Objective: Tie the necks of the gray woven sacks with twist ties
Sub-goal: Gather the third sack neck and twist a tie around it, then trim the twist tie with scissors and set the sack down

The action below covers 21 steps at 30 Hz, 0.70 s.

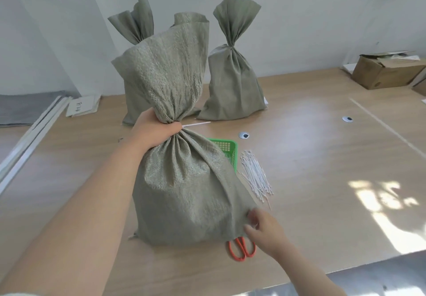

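A gray woven sack (184,194) stands upright in front of me on the wooden table (311,157). My left hand (154,132) is clenched around its gathered neck, and a white twist tie (196,124) sticks out to the right of that fist. My right hand (262,229) pinches the sack's lower right corner. Two more gray sacks stand behind: one (232,83) at the back right with a cinched neck, one (136,49) at the back left, mostly hidden. A bundle of white twist ties (255,175) lies to the right of the near sack.
A green plastic basket (227,149) sits behind the near sack, partly hidden. Orange-handled scissors (242,248) lie under the sack's right corner. A cardboard box (387,69) stands at the far right, papers (83,106) at the far left. Two cable grommets (244,135) are set in the tabletop.
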### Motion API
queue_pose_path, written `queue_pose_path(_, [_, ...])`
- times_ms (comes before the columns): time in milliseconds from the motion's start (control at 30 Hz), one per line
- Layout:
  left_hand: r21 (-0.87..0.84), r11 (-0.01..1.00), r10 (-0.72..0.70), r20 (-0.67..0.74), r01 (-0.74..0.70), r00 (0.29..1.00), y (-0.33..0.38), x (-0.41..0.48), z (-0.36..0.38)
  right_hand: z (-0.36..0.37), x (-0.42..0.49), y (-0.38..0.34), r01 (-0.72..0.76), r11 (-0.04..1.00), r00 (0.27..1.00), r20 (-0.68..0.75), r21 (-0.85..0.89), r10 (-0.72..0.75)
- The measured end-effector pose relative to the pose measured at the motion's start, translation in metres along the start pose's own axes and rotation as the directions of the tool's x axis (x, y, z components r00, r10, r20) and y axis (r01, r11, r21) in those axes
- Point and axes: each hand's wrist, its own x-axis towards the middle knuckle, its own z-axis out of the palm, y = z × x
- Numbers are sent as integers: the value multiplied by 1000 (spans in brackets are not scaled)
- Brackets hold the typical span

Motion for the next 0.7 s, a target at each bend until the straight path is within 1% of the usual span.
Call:
queue_pose_path(67, [-10,1000,5,-8,-5,1000,-2,4,0,17,-3,3,-34,998,998,42,-46,36])
queue_pose_path(133, [-27,1000,-1,-5,1,1000,-5,7,0,36,-5,8,-99,992,993,51,-83,104])
queue_pose_path(233, [-37,999,-2,-1,2,1000,-10,12,0,63,-7,18,-185,982,981,44,-41,187])
queue_pose_path(367, [-48,999,-4,-1,4,1000,-14,15,1,85,-6,26,-210,977,977,28,-27,211])
queue_pose_path(433, [-62,998,-1,4,2,1000,-15,16,1,93,-2,31,-232,968,972,9,-95,234])
queue_pose_path(500, [-53,998,18,-1,-18,1000,-16,16,1,98,4,35,-254,948,964,26,-191,264])
queue_pose_path(700, [-67,997,24,-6,-24,1000,-17,16,2,105,14,34,-258,924,961,23,-284,275])
